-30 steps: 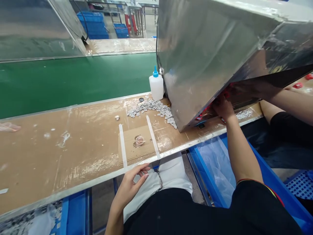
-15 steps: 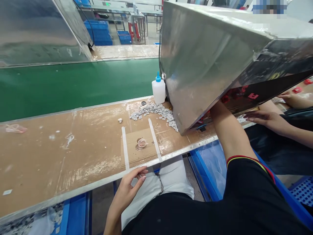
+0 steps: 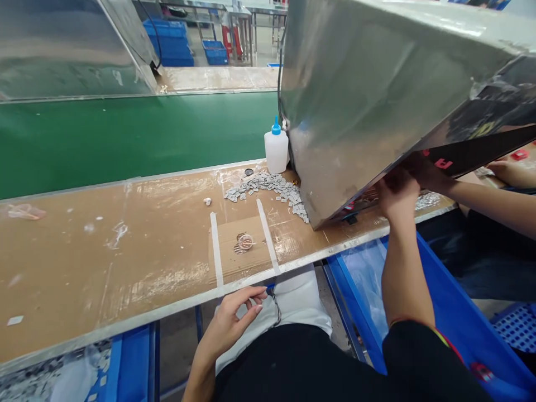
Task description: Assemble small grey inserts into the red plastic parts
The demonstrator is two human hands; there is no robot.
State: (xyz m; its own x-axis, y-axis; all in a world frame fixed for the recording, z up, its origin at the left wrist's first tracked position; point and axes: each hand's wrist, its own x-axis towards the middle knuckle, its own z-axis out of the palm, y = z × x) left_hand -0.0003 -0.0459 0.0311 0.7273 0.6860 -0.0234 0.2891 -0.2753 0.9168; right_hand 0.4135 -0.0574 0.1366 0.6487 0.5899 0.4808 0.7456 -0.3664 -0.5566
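- Left hand (image 3: 232,321) loosely curled, empty, near the bench edge (image 3: 184,304).
- Right hand (image 3: 400,196) reaching beneath the metal hood (image 3: 355,111) — I can't tell its grip from here.

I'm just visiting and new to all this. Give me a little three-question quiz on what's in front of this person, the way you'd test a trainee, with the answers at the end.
1. Fill in the blank: The bottle has a ____ cap.
2. True or false: The left hand is gripping the bottle.
3. Where is the right hand?
A. On the green belt
B. At the open side of the metal box
C. On the cardboard

Key:
1. Blue.
2. False; it is near the table edge, with nothing visible in it.
3. B; its fingers are hard to see there.
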